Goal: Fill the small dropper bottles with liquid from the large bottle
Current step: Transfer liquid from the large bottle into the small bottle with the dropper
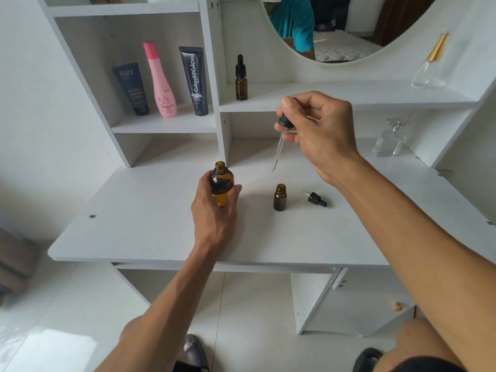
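Note:
My left hand (214, 210) grips the large amber bottle (221, 181), uncapped and upright on the white table (134, 224). My right hand (319, 130) holds a long glass dropper (279, 146) by its black cap, tip down, above the table between the two open bottles. A small amber bottle (280, 197) stands open to the right of the large one. Its short black dropper cap (315, 198) lies on its side just right of it. Another small dropper bottle (241, 79), capped, stands on the middle shelf.
Two dark tubes (131, 88) (196, 80) and a pink bottle (161, 81) stand in the left shelf cubby. A clear glass perfume bottle (389, 140) sits at the back right, another clear bottle with a gold cap (429, 63) on the upper shelf. A round mirror (335, 28) hangs above.

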A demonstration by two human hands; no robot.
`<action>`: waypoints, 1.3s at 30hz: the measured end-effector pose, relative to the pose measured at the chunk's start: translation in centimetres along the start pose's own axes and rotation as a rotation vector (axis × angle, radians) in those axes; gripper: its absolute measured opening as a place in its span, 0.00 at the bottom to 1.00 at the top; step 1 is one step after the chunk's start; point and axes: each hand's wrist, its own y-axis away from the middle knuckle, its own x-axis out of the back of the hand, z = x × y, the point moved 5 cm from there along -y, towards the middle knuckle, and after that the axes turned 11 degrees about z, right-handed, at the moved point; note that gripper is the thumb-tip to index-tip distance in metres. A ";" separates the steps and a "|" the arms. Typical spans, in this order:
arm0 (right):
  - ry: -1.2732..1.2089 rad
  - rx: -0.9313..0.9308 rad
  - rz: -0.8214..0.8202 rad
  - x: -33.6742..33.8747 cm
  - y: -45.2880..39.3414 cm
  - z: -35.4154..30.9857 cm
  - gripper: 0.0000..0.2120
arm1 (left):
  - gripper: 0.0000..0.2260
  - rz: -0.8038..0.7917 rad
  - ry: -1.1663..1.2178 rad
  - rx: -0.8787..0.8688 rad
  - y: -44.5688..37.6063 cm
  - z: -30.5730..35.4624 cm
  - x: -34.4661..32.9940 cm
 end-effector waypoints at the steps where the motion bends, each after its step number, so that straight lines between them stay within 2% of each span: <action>1: 0.010 0.000 0.004 0.4 0.1 0.2 0.04 | 0.22 0.001 -0.006 -0.006 0.0 -0.1 0.0; 26: 0.060 -0.036 -0.002 1.1 1.0 3.1 0.04 | 0.23 -0.006 -0.011 -0.011 -0.1 -0.5 -0.2; 39: 0.107 -0.007 0.001 0.9 1.1 2.9 0.07 | 0.23 -0.001 -0.022 -0.029 -0.3 -0.5 -0.2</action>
